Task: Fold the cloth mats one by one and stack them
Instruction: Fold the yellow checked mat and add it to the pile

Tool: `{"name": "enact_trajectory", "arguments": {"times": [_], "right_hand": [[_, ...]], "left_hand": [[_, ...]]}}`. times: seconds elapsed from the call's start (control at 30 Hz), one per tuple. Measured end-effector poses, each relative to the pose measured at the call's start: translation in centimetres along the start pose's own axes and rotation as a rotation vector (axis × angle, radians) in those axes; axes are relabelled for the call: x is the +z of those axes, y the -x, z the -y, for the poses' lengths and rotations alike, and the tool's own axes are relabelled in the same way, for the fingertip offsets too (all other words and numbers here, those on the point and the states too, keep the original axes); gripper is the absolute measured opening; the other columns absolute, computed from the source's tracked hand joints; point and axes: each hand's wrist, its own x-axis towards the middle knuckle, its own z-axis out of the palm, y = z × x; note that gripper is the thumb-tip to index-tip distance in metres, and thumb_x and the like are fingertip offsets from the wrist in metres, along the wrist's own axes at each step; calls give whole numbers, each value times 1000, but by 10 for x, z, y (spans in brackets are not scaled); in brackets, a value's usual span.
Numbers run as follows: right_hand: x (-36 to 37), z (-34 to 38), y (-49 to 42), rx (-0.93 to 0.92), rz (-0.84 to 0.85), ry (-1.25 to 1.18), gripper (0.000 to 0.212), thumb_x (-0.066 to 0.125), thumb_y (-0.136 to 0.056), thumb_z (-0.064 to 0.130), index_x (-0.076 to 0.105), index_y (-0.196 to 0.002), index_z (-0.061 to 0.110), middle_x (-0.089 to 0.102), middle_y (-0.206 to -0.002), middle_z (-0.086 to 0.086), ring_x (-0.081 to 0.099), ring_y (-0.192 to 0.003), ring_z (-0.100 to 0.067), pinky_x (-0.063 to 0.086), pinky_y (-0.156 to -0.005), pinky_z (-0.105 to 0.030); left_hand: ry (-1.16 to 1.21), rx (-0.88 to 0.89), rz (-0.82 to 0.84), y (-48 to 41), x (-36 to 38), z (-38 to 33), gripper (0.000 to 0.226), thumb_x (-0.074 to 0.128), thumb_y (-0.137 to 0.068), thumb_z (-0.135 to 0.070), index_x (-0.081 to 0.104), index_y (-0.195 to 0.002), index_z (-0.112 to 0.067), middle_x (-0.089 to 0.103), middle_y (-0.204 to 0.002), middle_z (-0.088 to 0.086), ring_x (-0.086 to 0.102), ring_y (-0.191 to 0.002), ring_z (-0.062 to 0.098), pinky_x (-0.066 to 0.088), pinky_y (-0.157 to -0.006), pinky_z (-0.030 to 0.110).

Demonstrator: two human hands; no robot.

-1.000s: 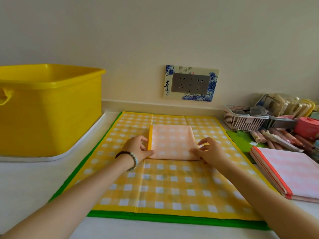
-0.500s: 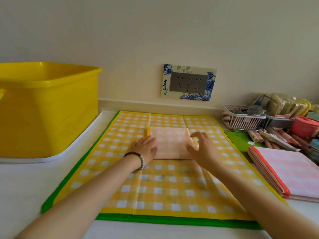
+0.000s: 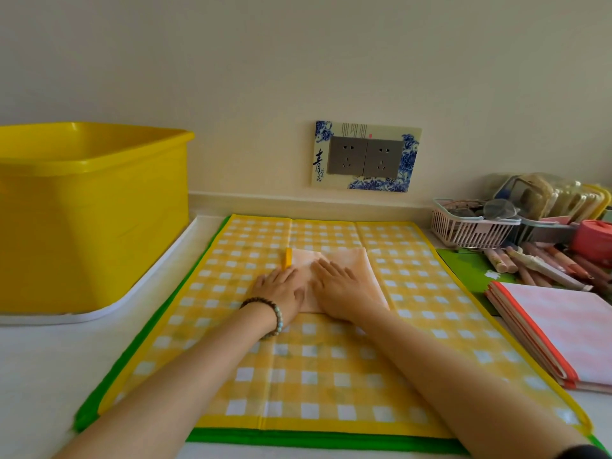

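A small folded mat (image 3: pixel 359 264), pale orange check with a yellow edge strip, lies in the middle of a spread yellow checked mat (image 3: pixel 318 362). My left hand (image 3: pixel 281 288) lies flat on its left part, fingers straight. My right hand (image 3: pixel 339 288) presses flat on its centre and right part. Both hands cover most of the folded mat. A green mat (image 3: pixel 298 440) shows under the yellow one as a border. At the right lies a stack of folded pink checked mats (image 3: pixel 563 332) with red edges.
A large yellow tub (image 3: pixel 89 213) stands on a white tray at the left. A white basket (image 3: pixel 470 226), pens (image 3: pixel 536 263), a red jar (image 3: pixel 592 238) and packets crowd the back right. A socket plate (image 3: pixel 366 157) is on the wall behind.
Both hands moved inward from the folded mat's side edges onto its top, where they now lie flat, pressing it down. The view shifted slightly.
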Motion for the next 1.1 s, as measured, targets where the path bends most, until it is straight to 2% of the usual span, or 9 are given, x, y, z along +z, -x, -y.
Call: {"name": "enact_trajectory", "arguments": {"times": [0.13, 0.23, 0.33, 0.4, 0.53, 0.67, 0.83, 0.97, 1.1], "right_hand": [[-7, -31, 9, 58, -29, 61, 60, 20, -100, 46, 12, -151, 15, 8, -159, -2, 6, -146, -15, 3, -118, -32], [-11, -47, 14, 113, -19, 30, 62, 20, -99, 49, 11, -150, 15, 5, -159, -2, 2, -147, -15, 3, -119, -34], [-12, -48, 16, 115, -21, 20, 62, 21, -99, 48, 10, -151, 15, 4, -160, -3, 1, -147, -15, 2, -120, -34], [-12, -47, 17, 117, -17, 17, 62, 20, -99, 47, 9, -151, 14, 3, -160, -3, 0, -147, -15, 1, -120, -33], [-12, -46, 17, 129, -4, 14, 63, 20, -99, 48, 7, -151, 14, 0, -160, -2, -1, -147, -14, 0, -119, -33], [-13, -47, 14, 128, 18, 0, 63, 20, -99, 48, 6, -151, 15, 0, -160, -1, -2, -147, -15, -2, -118, -36], [-22, -43, -8, 130, 46, 13, 57, 20, -101, 41, 9, -151, 15, 2, -160, -1, -2, -147, -17, -4, -117, -43], [-25, -23, -37, 34, 46, 37, 49, 17, -102, 28, 15, -150, 18, 9, -159, 1, 5, -146, -16, 1, -117, -41], [-13, -18, -46, -31, 70, 19, 50, 15, -102, 31, 10, -151, 19, 5, -159, 3, 3, -146, -13, 2, -118, -36]], "left_hand": [[-17, -2, 25, -1, -3, 0, 53, 16, -100, -35, 4, -150, -21, -3, -158, -8, 1, -145, 15, 5, -118, 37], [-56, -23, 100, -7, -11, -2, 54, 16, -100, -38, 8, -151, -20, 0, -158, -7, 3, -145, 19, 9, -118, 38], [-111, -22, 61, -18, -21, -8, 52, 19, -99, -40, 29, -144, -15, 24, -153, 4, 21, -139, 27, 21, -113, 39], [-60, 7, -34, -31, -23, -10, 49, 22, -100, -37, 31, -142, -14, 30, -149, 8, 25, -137, 26, 24, -111, 38], [43, 21, -42, -56, -16, -8, 51, 17, -102, -30, 10, -150, -17, 6, -158, 0, 3, -146, 20, 10, -117, 39], [44, -17, 10, -62, -4, -4, 51, 12, -101, -31, 2, -151, -21, -4, -158, -5, -6, -146, 17, 1, -118, 38], [17, -9, -4, -63, -1, -3, 51, 13, -101, -32, 5, -150, -21, 0, -158, -6, -4, -146, 17, 3, -118, 38], [5, -2, -21, -64, 0, -4, 51, 14, -101, -32, 10, -150, -21, 3, -158, -5, -2, -146, 18, 4, -118, 39], [15, -6, -27, -67, 2, -2, 51, 14, -101, -33, 8, -150, -21, 4, -158, -5, -2, -146, 17, 5, -118, 39]]}}
